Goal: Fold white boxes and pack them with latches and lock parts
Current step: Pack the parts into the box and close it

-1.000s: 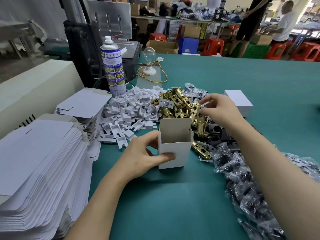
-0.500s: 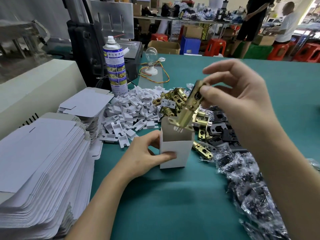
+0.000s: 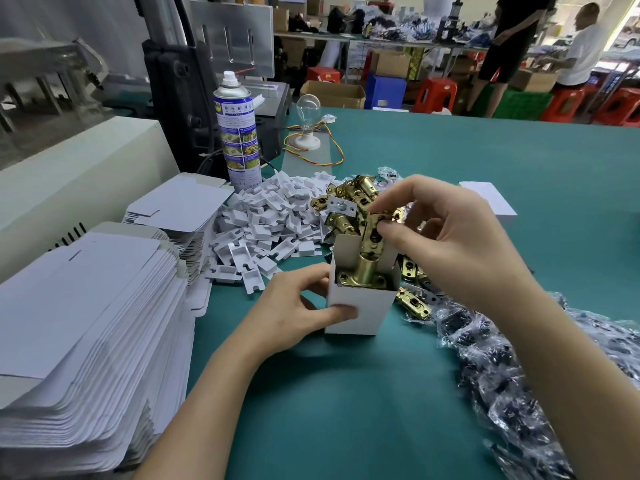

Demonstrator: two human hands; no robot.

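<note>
An upright white box [image 3: 360,311] stands open-topped on the green table [image 3: 346,393]. My left hand [image 3: 294,317] grips its left side, thumb across the front. A brass latch [image 3: 367,268] sits tilted in the box mouth, its faceplate low at the front. My right hand [image 3: 446,237] pinches the latch's upper end. Behind the box lies a pile of brass latches [image 3: 353,199], and to its left a heap of white plastic inserts [image 3: 270,230].
Tall stacks of flat white box blanks [image 3: 79,327] fill the left edge. A spray can [image 3: 238,133] and a light bulb [image 3: 307,126] stand behind. Bagged black parts [image 3: 512,382] spread along the right. A closed white box [image 3: 488,202] lies far right. People stand at the back.
My right hand picked a latch from the pile, lifted it, and lowered it into the open box. My left hand kept holding the box.
</note>
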